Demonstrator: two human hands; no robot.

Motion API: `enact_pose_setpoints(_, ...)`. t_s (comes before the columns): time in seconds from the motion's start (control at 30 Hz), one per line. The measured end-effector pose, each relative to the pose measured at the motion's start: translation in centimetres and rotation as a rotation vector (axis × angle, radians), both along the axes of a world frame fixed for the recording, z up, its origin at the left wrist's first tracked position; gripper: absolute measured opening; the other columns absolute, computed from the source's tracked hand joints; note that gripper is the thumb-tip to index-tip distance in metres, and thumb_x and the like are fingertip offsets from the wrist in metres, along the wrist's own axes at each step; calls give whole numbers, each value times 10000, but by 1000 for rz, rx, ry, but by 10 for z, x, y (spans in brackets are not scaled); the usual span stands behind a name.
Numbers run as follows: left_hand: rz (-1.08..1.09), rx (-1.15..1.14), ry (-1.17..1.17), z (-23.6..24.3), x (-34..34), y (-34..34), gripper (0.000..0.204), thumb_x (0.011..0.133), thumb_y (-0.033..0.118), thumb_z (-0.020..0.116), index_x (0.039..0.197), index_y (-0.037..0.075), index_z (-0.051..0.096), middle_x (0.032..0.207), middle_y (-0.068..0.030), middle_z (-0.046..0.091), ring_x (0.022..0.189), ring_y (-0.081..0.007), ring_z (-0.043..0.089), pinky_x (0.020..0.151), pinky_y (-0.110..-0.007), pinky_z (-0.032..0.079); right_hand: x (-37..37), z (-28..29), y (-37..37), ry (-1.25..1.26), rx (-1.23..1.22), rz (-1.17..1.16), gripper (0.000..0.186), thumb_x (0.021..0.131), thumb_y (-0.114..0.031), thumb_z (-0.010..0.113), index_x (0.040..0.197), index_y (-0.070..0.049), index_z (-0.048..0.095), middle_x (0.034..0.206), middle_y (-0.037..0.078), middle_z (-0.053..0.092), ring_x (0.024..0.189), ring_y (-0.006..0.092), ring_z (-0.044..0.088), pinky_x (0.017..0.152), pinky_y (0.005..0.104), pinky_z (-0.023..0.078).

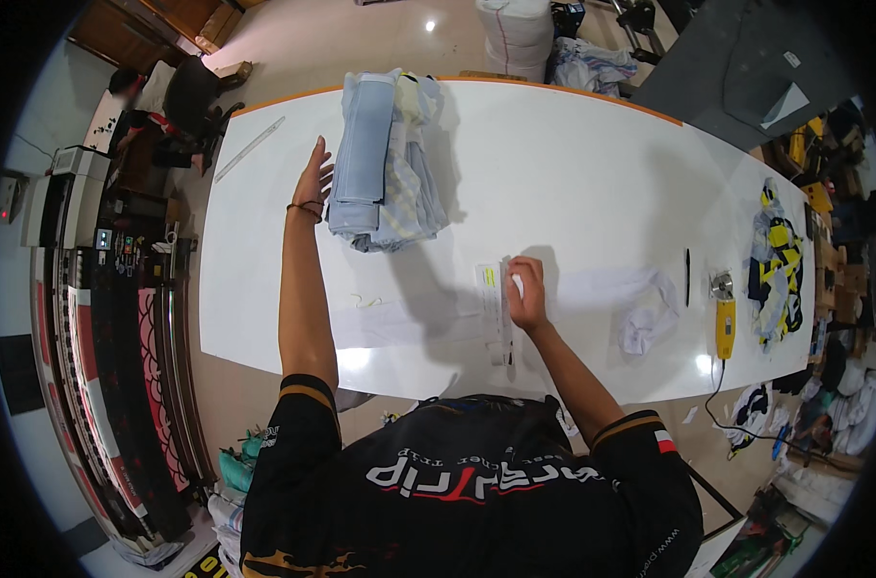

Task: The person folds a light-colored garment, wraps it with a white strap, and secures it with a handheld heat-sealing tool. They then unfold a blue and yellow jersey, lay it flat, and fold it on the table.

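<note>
My left hand [314, 178] is open, fingers apart, at the left side of a folded stack of light blue and pale checked fabric [366, 144] on the white table [553, 144]. My right hand [526, 289] is closed, fingers curled beside a narrow whitish strip [492, 289] with a yellow label, lying crosswise over a long band of white fabric [409, 326]; what its fingers hold is too small to make out. The band's loose, crumpled end [640, 318] lies to the right.
A clear ruler [250, 149] lies at back left; a dark pen [687, 277], yellow corded tool [725, 328] and yellow-black fabric pieces [775, 270] lie right. A large printer [101, 366] stands left, a seated person [154, 120] beyond. A white sack [515, 39] is behind the table.
</note>
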State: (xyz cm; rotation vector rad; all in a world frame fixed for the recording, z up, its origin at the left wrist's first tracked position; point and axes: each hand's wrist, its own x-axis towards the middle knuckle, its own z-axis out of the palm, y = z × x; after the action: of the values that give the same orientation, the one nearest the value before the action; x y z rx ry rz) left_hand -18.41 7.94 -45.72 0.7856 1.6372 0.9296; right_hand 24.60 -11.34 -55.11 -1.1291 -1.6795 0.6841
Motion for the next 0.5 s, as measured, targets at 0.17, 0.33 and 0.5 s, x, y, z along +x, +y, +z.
enact_pose_setpoints(0.17,-26,-88,-135,-19,-4,13,1170,796,883,516,1574,29,336,1588,-292,339,1475,-396,352,1193,-515,305,-55,30,95,195,-321,66,494,994,-332,609,1347,-3,505,1282,202,597,1258,354,536,1079,460,397)
enact_pose_setpoints(0.33,-144,-56,-399,-26,4,13,921,930,753,486,1516,43,456,1460,-168,562,1269,-258,609,1062,-381,496,-124,64,200,296,-923,282,1076,905,-747,516,1620,-61,98,1566,252,350,1473,374,338,1173,481,317)
enact_pose_setpoints(0.5,-157,27,-455,-55,-2,25,874,965,707,479,1534,46,419,1482,-143,540,1292,-241,581,1064,-369,495,-169,50,247,314,-970,301,1291,778,-844,582,1636,-82,-8,1665,243,133,1523,364,232,1215,472,261)
